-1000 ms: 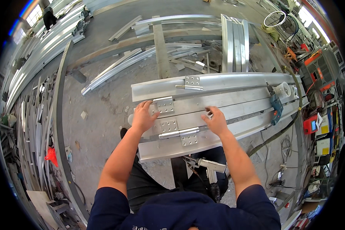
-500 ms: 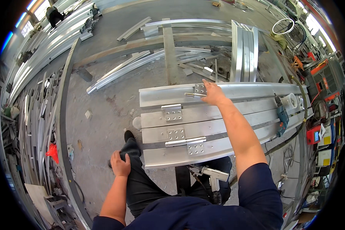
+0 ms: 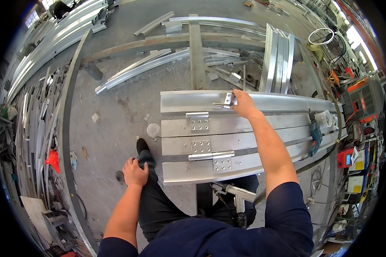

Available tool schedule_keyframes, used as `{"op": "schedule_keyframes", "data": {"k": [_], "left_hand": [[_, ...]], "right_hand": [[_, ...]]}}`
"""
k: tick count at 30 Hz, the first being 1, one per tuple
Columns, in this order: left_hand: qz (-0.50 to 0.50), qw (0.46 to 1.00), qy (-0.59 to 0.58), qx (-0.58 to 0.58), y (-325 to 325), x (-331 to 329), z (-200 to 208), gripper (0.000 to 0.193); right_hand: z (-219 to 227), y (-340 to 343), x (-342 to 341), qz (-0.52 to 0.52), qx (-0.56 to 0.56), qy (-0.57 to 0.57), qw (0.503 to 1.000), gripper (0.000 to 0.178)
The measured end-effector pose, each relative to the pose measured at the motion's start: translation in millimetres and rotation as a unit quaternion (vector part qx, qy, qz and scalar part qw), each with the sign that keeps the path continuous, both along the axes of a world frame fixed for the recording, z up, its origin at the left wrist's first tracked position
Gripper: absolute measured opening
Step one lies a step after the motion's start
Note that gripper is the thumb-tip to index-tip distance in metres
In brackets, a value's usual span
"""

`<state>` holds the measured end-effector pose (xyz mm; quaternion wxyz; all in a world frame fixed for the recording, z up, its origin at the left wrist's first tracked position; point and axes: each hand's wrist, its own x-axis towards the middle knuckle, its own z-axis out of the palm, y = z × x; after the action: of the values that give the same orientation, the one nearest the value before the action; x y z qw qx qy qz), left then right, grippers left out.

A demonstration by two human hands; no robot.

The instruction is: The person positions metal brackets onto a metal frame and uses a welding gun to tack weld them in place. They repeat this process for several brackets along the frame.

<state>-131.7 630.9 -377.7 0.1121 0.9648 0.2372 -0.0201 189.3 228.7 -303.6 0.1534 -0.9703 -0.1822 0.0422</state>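
Observation:
My right hand (image 3: pixel 245 104) is closed on a metal hinge leaf (image 3: pixel 230 100) with holes and a pin pointing left. It holds the leaf tilted over the farthest aluminium profile (image 3: pixel 193 101). Nearer lie more aluminium profiles, side by side. On them sit a hinge leaf with a short barrel (image 3: pixel 197 122), a flat drilled plate (image 3: pixel 201 146) and a hinge (image 3: pixel 212 157) with a long barrel. My left hand (image 3: pixel 135 172) rests on my left knee with its fingers lying over the trouser leg, holding nothing.
A cordless drill (image 3: pixel 315 133) and a white roll (image 3: pixel 324 119) lie at the profiles' right end. A grey rivet gun (image 3: pixel 241 193) is by my lap. Upright-looking profiles (image 3: pixel 276 60) lean beyond the work. A steel frame (image 3: pixel 71 94) and stacked metal strips fill the left.
My right hand has tipped the hinge leaf up from lying flatter on the far profile. The view has shifted slightly; my left hand stays on the knee.

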Motion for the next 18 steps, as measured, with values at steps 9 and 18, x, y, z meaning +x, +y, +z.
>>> {"op": "schedule_keyframes", "data": {"k": [9,18], "left_hand": [[-0.001,1.0,-0.011,-0.006,0.6,-2.6,3.4,0.04],[-0.006,0.866,-0.161,-0.473,-71.5,4.3,89.4,0.027]], "right_hand": [[28.7,-6.2,-87.4,0.129,0.138,-0.296,0.936,0.014],[103.0,11.2,-231.1,0.224,0.281,-0.358,0.862,0.014]]}}
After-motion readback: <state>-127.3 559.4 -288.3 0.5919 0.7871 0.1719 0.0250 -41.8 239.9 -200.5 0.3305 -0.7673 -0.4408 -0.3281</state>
